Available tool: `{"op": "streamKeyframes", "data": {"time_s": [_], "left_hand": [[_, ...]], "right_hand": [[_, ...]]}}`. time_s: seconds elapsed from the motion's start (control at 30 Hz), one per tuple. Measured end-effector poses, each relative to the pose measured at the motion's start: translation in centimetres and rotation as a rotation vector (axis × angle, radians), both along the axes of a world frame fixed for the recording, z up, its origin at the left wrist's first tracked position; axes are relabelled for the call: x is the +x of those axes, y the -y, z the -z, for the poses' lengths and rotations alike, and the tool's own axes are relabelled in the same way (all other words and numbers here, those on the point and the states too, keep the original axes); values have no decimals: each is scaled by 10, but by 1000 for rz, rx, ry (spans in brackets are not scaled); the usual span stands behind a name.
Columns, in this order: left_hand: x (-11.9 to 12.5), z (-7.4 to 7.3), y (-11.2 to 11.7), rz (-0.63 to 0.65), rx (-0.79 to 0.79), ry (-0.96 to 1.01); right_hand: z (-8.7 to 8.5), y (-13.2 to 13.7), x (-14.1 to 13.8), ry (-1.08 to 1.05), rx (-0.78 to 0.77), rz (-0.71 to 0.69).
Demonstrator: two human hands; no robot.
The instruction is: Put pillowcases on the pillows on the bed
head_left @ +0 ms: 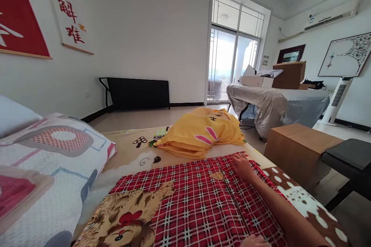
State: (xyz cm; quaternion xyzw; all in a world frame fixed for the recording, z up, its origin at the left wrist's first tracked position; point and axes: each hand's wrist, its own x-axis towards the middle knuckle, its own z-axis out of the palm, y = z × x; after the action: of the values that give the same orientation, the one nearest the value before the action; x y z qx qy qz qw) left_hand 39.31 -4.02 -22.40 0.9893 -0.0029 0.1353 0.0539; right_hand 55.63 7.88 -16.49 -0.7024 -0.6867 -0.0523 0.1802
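Observation:
A red plaid cloth (199,200) with a furry brown cartoon animal printed at its left lies spread over the bed. Down its right side runs a long crease, with a strip that looks folded over. My right hand (242,166) rests on the far right part of the cloth, fingers stretched out and lying on it. Only the upper part of my left hand (256,241) shows at the bottom edge, on the cloth near the crease; its fingers appear laid flat, the rest cut off. Just beyond the cloth sits a bunched yellow pillow (197,133) with pink ear shapes.
A patterned white quilt (58,162) is heaped at the left on the beige printed bed sheet (130,154). To the right stand a cardboard box (301,142), a black stool (352,154) and a plastic-covered table (261,96) bearing boxes. A black folded panel (139,92) leans by the wall.

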Motion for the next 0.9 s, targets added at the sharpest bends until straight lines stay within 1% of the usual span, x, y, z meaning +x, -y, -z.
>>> {"op": "streamKeyframes", "data": {"time_s": [0.07,0.1,0.17,0.2,0.27,0.3,0.37,0.4,0.47,0.57,0.6,0.67,0.77,0.8,0.83,0.9], "left_hand": [[-8,2,-12,-15,186,53],[-10,5,-17,-28,295,116],[-10,14,-22,-48,475,297],[-9,20,-22,-70,519,401],[-7,31,-21,-132,560,597],[-8,35,-21,-174,553,676],[-11,38,-21,-248,507,769],[-15,37,-22,-256,485,771],[-25,30,-25,-197,462,677],[-41,14,-32,-35,419,416],[-46,9,-33,-13,396,342],[-52,-1,-35,-67,362,238],[-57,-10,-35,-224,315,134],[-58,-12,-34,-251,300,104],[-58,-14,-34,-257,286,78],[-59,-17,-36,-216,271,31]], "right_hand": [[2,1,-19,-31,-31,-128],[5,1,-28,-48,-47,-180],[12,2,-39,-85,-61,-230],[16,2,-42,-107,-61,-233],[21,1,-41,-154,-60,-216],[23,1,-39,-176,-66,-207],[24,0,-32,-213,-91,-202],[24,0,-29,-226,-107,-209],[24,0,-25,-235,-137,-235],[26,2,-23,-217,-166,-266],[27,3,-23,-206,-172,-269],[28,6,-26,-183,-177,-269],[29,10,-30,-151,-157,-243],[29,11,-32,-139,-144,-228],[29,12,-33,-128,-131,-214],[29,12,-35,-107,-114,-190]]}}
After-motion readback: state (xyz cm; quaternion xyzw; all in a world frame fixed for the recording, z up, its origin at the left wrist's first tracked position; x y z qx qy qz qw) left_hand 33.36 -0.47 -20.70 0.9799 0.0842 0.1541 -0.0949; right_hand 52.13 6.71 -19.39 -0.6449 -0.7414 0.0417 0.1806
